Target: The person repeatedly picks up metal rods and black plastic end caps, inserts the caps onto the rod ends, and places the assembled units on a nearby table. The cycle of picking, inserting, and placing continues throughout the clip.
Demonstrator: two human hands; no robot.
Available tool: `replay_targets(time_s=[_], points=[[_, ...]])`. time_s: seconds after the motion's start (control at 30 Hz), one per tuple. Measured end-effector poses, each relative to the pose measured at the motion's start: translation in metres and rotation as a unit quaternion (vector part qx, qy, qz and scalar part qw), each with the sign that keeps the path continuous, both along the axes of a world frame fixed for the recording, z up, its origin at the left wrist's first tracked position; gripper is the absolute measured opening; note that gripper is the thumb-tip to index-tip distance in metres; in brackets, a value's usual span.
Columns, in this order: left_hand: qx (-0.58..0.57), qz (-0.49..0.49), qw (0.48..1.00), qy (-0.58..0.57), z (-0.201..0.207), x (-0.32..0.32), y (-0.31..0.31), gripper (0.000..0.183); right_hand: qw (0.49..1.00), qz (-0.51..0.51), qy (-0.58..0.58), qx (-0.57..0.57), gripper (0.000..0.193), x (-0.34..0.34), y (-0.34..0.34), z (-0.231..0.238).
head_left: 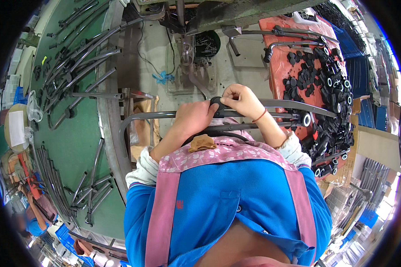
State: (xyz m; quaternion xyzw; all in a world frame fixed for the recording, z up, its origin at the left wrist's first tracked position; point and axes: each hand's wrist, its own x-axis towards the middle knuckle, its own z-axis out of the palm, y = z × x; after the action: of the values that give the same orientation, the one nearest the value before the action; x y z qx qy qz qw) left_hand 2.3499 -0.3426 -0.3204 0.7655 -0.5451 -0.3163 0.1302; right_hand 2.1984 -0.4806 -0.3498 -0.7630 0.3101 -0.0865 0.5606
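- head view, centre: a small black plastic cap (216,101) sits on a grey metal tube (165,115) that runs across the picture just in front of the person's chest.
- the right hand (241,100) is closed on the cap from above, fingertips pinched together on it; a thin red band circles that wrist.
- the left hand (194,118) is wrapped around the same tube just to the left of the cap, fingers curled over it, touching the right hand's fingertips.
- the tube bends downward at its left end, beside the edge of a green conveyor belt (75,142).
- a second curved grey tube (298,106) runs from behind the right hand toward the right, ending near a black ring with a white inside (306,119).
- just right of the hands, an orange-red tray (280,58) holds a heap of black caps and rings (329,84), some with white centres.
- two more bent tubes (294,38) lie on the far part of that tray.
- on the green belt to the left lie many grey bent tubes (75,62), well apart from the hands.
- behind the hands, a machine stand with a round black tub of pins (208,43).
- the person wears a blue shirt and a pink flowered apron (227,153).
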Motion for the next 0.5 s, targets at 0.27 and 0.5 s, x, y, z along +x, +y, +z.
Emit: replay_targets(time_s=[0.27,0.5], points=[[-0.041,0.033,0.999,-0.006,-0.005,-0.006,0.005,0.048,0.989,0.111,0.035,-0.089,0.014,0.003,-0.005,0.014],[-0.029,0.001,0.999,0.015,-0.008,0.003,0.012,0.050,0.868,0.249,0.126,-0.410,0.096,-0.074,-0.008,0.048]])
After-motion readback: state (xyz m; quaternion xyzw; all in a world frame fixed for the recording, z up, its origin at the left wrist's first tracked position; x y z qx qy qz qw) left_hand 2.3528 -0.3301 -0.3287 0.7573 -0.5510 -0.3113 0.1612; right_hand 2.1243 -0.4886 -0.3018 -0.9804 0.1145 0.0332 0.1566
